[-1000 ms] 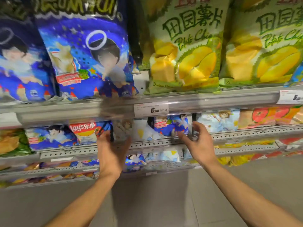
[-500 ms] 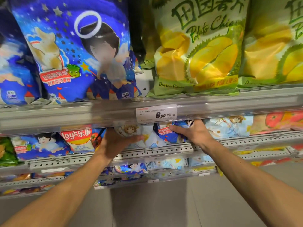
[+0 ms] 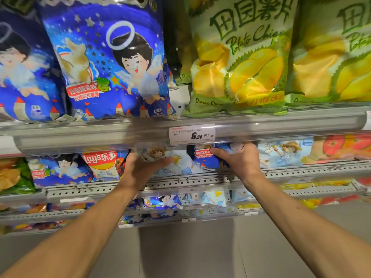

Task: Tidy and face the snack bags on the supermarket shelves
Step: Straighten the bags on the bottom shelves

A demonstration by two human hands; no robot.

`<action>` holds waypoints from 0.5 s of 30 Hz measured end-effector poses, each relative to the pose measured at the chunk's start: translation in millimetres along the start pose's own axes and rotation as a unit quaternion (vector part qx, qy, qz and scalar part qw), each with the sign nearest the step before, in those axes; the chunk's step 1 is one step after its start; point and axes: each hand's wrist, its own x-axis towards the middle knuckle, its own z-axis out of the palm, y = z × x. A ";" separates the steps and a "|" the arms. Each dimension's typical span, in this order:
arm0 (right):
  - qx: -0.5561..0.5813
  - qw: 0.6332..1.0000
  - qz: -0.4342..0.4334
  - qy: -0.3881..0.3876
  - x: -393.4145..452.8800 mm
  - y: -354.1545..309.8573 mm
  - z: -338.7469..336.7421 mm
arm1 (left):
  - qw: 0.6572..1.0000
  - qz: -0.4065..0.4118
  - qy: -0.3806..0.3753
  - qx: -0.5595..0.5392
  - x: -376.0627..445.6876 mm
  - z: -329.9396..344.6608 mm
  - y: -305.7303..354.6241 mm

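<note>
On the second shelf [image 3: 200, 178], just under the price tag [image 3: 192, 134], a pale blue snack bag [image 3: 176, 163] is gripped by the left hand [image 3: 138, 169], thumb curled over its front, and the dark blue snack bag [image 3: 202, 157] just beside it is gripped by the right hand [image 3: 239, 159], fingers wrapped over its right edge. A Lay's bag [image 3: 102, 163] is seen left of the left hand, while large blue angel bags [image 3: 108, 63] and green durian chip bags [image 3: 241, 57] are stood upright on the shelf above.

Grey metal shelving [image 3: 200, 180], grey floor [image 3: 186, 253]
</note>
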 end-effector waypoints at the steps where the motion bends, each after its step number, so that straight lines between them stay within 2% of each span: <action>1: 0.005 1.000 -0.001 -0.002 -2.2 -3.1 -1.8 | 1.000 -0.004 0.006 0.002 -0.6 -0.5 0.8; 6: 0.011 1.000 0.014 -0.018 -11.0 -9.3 -21.0 | 0.999 -0.012 0.025 0.035 0.0 -1.6 7.3; 12: 0.072 0.996 0.050 -0.015 -23.7 7.8 -61.4 | 0.997 0.007 0.039 0.061 -0.4 5.9 10.3; 15: 0.080 0.995 0.056 -0.035 -35.3 28.7 -87.2 | 0.997 0.011 0.068 0.025 2.1 21.1 11.9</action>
